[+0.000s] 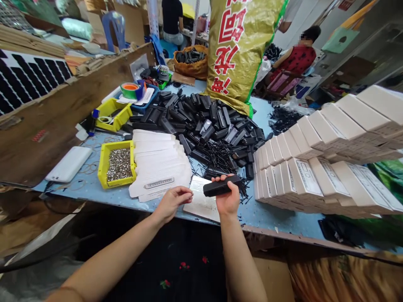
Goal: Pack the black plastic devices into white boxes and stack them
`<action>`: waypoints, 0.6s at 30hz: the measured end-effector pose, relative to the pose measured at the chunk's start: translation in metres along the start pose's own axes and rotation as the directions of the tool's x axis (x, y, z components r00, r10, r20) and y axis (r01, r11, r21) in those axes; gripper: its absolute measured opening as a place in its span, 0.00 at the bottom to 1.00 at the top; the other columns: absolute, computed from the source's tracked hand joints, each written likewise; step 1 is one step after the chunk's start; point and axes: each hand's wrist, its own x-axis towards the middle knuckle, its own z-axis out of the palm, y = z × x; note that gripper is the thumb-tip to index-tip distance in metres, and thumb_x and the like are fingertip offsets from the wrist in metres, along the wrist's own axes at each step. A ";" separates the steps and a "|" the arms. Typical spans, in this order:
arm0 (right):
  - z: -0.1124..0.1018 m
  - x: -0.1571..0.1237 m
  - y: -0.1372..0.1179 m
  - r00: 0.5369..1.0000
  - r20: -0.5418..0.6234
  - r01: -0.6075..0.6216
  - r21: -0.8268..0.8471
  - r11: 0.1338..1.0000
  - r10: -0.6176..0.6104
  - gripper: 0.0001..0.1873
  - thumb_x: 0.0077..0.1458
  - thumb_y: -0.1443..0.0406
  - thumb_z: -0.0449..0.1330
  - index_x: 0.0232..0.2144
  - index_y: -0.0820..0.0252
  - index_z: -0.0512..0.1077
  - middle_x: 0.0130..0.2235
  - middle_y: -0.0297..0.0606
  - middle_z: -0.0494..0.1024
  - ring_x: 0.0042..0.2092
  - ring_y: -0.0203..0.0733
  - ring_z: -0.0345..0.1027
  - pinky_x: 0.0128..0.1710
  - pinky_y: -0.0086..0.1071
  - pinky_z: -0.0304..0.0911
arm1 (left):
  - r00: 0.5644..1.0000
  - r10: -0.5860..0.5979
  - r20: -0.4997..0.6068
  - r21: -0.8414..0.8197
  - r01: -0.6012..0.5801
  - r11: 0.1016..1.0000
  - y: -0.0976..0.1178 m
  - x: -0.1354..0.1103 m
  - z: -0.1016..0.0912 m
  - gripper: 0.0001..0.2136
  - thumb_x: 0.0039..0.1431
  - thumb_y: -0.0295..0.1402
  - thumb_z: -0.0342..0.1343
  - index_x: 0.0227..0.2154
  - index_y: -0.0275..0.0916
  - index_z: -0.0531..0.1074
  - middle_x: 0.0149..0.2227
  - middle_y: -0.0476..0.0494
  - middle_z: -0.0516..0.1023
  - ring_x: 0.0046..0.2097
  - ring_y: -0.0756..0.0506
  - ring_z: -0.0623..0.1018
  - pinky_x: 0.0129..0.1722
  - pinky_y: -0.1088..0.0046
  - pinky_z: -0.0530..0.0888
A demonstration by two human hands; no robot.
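My right hand point(228, 204) is closed around a black case point(217, 188), held to the right of the white card stack point(157, 161). My left hand point(171, 204), at the stack's near right corner, has thumb and fingertips drawn together; I cannot tell whether they pinch anything. Left of the stack, a yellow bin point(102, 167) contains small metal parts point(119, 164). Beyond the stack, a yellow tray point(122, 120) contains a tape roll point(105, 120); farther beyond, an orange basket point(190, 69) contains black pieces point(190, 55).

We see a blue table point(283, 221) edged on its left by a wooden board point(63, 109); beyond stand a blue chair point(108, 31) and pale posts point(153, 19). The blurred grey upper right point(378, 44) may be wall.
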 end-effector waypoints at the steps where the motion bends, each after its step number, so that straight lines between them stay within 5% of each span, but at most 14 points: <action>1: 0.007 -0.005 -0.002 0.999 -0.023 0.038 0.031 0.999 -0.037 0.11 0.48 0.63 0.55 0.37 0.52 0.64 0.29 0.28 0.68 0.33 0.36 0.67 0.46 0.43 0.66 | 1.000 0.002 0.013 -0.020 -0.001 1.000 -0.006 -0.001 0.011 0.14 0.40 0.40 0.68 0.28 0.36 0.75 0.29 0.46 0.77 0.31 0.49 0.75 0.38 0.68 0.75; 7: 0.027 -0.009 -0.002 0.994 -0.097 0.059 0.109 0.992 -0.048 0.09 0.49 0.58 0.55 0.30 0.54 0.59 0.24 0.26 0.57 0.25 0.31 0.56 0.29 0.28 0.63 | 0.991 0.118 0.056 0.027 -0.120 0.992 -0.008 -0.003 0.022 0.12 0.43 0.34 0.67 0.30 0.36 0.72 0.27 0.50 0.75 0.31 0.51 0.74 0.35 0.73 0.73; 18: 0.027 -0.007 0.011 0.974 -0.221 0.015 0.272 0.962 0.047 0.11 0.46 0.60 0.57 0.30 0.55 0.58 0.24 0.24 0.56 0.24 0.29 0.55 0.27 0.24 0.60 | 0.975 0.223 -0.010 0.045 -0.222 0.974 -0.022 -0.004 0.032 0.12 0.45 0.32 0.65 0.28 0.37 0.67 0.27 0.52 0.72 0.30 0.52 0.73 0.34 0.76 0.70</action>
